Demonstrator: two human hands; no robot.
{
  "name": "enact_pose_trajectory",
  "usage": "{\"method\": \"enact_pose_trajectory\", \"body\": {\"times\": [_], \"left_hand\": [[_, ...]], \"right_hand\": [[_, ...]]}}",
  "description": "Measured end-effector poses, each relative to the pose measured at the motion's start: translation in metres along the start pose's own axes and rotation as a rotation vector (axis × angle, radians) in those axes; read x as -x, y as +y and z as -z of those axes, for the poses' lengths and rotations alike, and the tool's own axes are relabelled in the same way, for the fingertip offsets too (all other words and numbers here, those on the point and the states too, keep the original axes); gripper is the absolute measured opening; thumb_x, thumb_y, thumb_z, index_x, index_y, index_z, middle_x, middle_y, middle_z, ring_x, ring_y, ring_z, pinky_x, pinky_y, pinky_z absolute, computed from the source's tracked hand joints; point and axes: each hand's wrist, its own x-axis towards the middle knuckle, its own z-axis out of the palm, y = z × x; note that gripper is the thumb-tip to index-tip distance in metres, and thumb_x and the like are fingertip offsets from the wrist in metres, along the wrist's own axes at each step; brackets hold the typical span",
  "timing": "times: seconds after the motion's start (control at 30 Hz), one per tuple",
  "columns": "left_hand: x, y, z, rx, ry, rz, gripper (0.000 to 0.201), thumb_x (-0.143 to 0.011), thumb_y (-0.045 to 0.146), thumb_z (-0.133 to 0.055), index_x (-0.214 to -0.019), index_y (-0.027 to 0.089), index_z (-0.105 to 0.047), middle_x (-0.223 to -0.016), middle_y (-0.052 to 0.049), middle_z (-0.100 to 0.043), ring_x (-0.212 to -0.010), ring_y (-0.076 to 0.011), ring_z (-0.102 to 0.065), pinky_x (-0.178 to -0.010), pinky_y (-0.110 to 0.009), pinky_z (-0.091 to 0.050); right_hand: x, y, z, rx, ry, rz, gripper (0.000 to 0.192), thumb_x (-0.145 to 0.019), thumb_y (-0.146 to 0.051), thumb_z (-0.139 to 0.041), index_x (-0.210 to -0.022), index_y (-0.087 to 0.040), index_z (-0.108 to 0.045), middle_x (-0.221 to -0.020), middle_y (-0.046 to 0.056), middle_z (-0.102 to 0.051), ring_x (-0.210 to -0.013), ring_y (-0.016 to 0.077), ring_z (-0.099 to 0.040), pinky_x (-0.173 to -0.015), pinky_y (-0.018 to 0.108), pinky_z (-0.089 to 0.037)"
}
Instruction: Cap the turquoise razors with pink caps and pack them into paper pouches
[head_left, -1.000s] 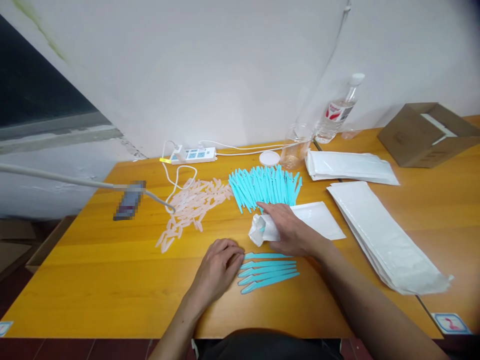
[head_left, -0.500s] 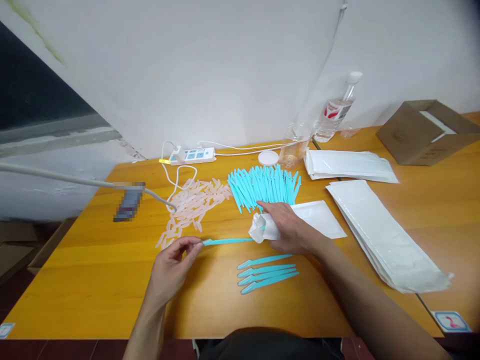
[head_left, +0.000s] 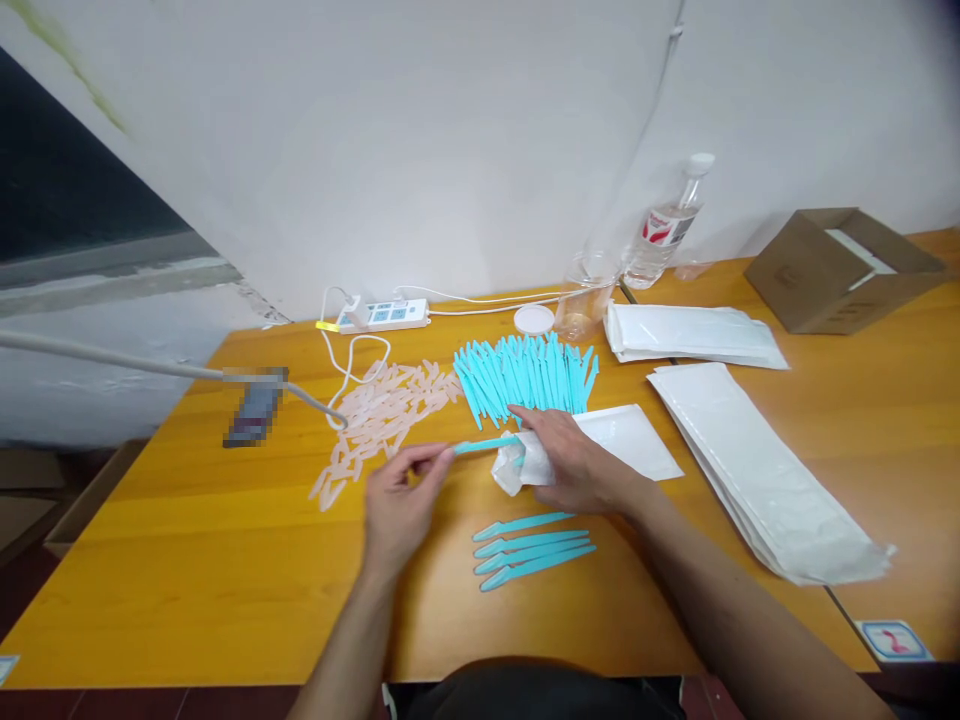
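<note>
My left hand (head_left: 409, 490) pinches a turquoise eyebrow razor (head_left: 484, 445) by its left end. The razor's other end reaches into the open mouth of a white plastic pouch (head_left: 634, 440). My right hand (head_left: 574, 455) is wrapped round the pouch near that mouth, with the thumb hidden. Something turquoise shows inside the opening. Nearer to me lies a short row of several turquoise razors (head_left: 532, 545), roughly parallel. Behind my right hand is a heap of many more razors (head_left: 525, 375).
Translucent pinkish caps (head_left: 394, 405) are scattered at left, beside a white cable and power strip (head_left: 390, 315). Stacks of white pouches (head_left: 765, 470) lie at right. A clear jar (head_left: 585, 300), a water bottle (head_left: 664, 235) and a cardboard box (head_left: 840, 270) stand behind.
My left hand has moved right and away from me, bringing the razor's far end into the pouch mouth. My right hand keeps its hold on the pouch.
</note>
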Motion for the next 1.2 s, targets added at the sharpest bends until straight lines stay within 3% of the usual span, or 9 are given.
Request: {"method": "enact_pose_trajectory", "body": {"times": [0.07,0.13,0.23,0.4,0.57,0.8,0.97,1.1,1.2], "left_hand": [[0.002,0.009,-0.026,0.001,-0.185,-0.166,0.012,-0.091,0.029,-0.069,-0.095,0.023,-0.078,-0.094,-0.005,-0.078,-0.085,-0.0188,-0.069,-0.083,-0.034,-0.054],[0.006,0.013,-0.037,-0.017,-0.304,-0.276,0.016,-0.095,0.026,-0.065,-0.104,0.025,-0.077,-0.109,-0.006,-0.077,-0.101,-0.0212,-0.068,-0.094,-0.039,-0.051],[0.018,0.008,-0.022,-0.081,-0.363,-0.239,0.020,-0.096,0.027,-0.064,-0.112,0.026,-0.075,-0.110,-0.006,-0.074,-0.103,-0.0209,-0.066,-0.092,-0.038,-0.051],[0.043,-0.008,0.011,-0.323,-0.548,-0.182,0.013,-0.090,0.032,-0.072,-0.100,0.027,-0.077,-0.106,-0.005,-0.070,-0.102,-0.0237,-0.063,-0.090,-0.040,-0.048],[0.049,-0.009,0.006,-0.337,-0.557,-0.206,0.013,-0.097,0.024,-0.058,-0.092,0.023,-0.070,-0.103,-0.006,-0.069,-0.100,-0.0221,-0.062,-0.088,-0.039,-0.047],[0.055,-0.016,0.005,-0.384,-0.534,-0.247,0.017,-0.098,0.029,-0.059,-0.111,0.025,-0.067,-0.108,-0.008,-0.068,-0.101,-0.0237,-0.061,-0.088,-0.039,-0.046],[0.049,-0.014,0.022,-0.220,-0.580,-0.060,0.016,-0.099,0.033,-0.055,-0.095,0.022,-0.067,-0.089,-0.005,-0.069,-0.083,-0.0187,-0.062,-0.077,-0.031,-0.050],[0.034,-0.023,0.063,-0.062,-0.347,0.089,0.017,-0.092,0.038,-0.066,-0.092,0.021,-0.069,-0.090,-0.004,-0.070,-0.081,-0.0173,-0.065,-0.074,-0.027,-0.052],[0.019,-0.025,0.080,-0.011,-0.174,0.084,0.019,-0.088,0.038,-0.070,-0.089,0.020,-0.070,-0.089,-0.004,-0.070,-0.081,-0.0170,-0.065,-0.074,-0.026,-0.053]], "right_hand": [[0.000,-0.002,-0.001,-0.007,0.007,0.011,0.093,-0.067,-0.014,-0.064,-0.153,-0.012,-0.026,-0.130,0.018,-0.056,-0.121,0.0344,-0.051,-0.104,0.050,-0.040],[-0.001,-0.003,-0.001,-0.007,0.011,0.020,0.093,-0.067,-0.014,-0.064,-0.153,-0.011,-0.027,-0.129,0.018,-0.056,-0.120,0.0340,-0.051,-0.104,0.049,-0.041],[-0.001,-0.004,-0.001,0.001,-0.002,0.023,0.092,-0.067,-0.014,-0.063,-0.152,-0.010,-0.029,-0.128,0.018,-0.056,-0.119,0.0336,-0.051,-0.104,0.049,-0.041],[0.000,-0.003,-0.002,0.019,-0.014,0.029,0.094,-0.064,-0.012,-0.063,-0.152,-0.011,-0.029,-0.128,0.018,-0.057,-0.119,0.0343,-0.051,-0.104,0.051,-0.040],[0.001,0.000,-0.002,0.002,0.019,0.026,0.095,-0.067,-0.014,-0.066,-0.153,-0.014,-0.027,-0.130,0.018,-0.056,-0.122,0.0358,-0.051,-0.104,0.052,-0.041],[0.001,0.002,-0.001,-0.005,0.019,0.019,0.093,-0.068,-0.016,-0.067,-0.153,-0.014,-0.028,-0.133,0.019,-0.056,-0.124,0.0360,-0.051,-0.105,0.053,-0.040],[0.001,0.003,0.001,0.017,0.007,-0.010,0.089,-0.073,-0.021,-0.067,-0.153,-0.011,-0.029,-0.136,0.020,-0.055,-0.127,0.0363,-0.050,-0.106,0.052,-0.038],[0.001,0.003,0.004,0.010,-0.012,-0.035,0.092,-0.071,-0.018,-0.066,-0.154,-0.014,-0.028,-0.139,0.020,-0.054,-0.128,0.0370,-0.049,-0.105,0.053,-0.039],[0.001,0.003,0.003,-0.005,-0.011,-0.026,0.094,-0.068,-0.015,-0.065,-0.155,-0.015,-0.027,-0.137,0.019,-0.055,-0.127,0.0363,-0.050,-0.105,0.053,-0.038]]}}
